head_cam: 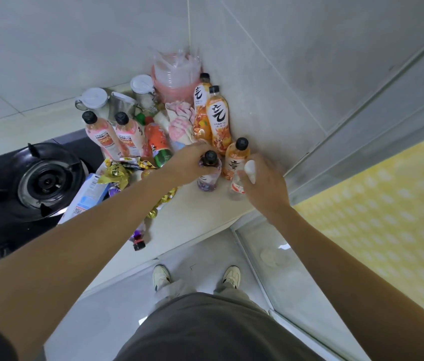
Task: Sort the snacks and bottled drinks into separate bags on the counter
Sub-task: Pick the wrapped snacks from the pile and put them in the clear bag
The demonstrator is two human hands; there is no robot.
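Under your left fingers (pixel 200 148): purple bottle (pixel 209 175), clear glossy plastic, matt black cap. In your right fingers (pixel 244 178): clear bottle (pixel 237 187), thin transparent plastic, smooth white cap. Just beyond your fingertips, orange bottles (pixel 217 121) with glossy printed film labels. Left of your left fingers, snack packs (pixel 117 173) in shiny crinkled gold foil; pink bottles (pixel 117 136) have glossy sleeves. Counter (pixel 192 217) below your fingers looks smooth, pale, semi-matt. Wall tiles (pixel 270 74) past them are smooth with a low sheen. Burner (pixel 47 181) far left: dark glossy metal.

3 orange bottles (pixel 216 121), black caps
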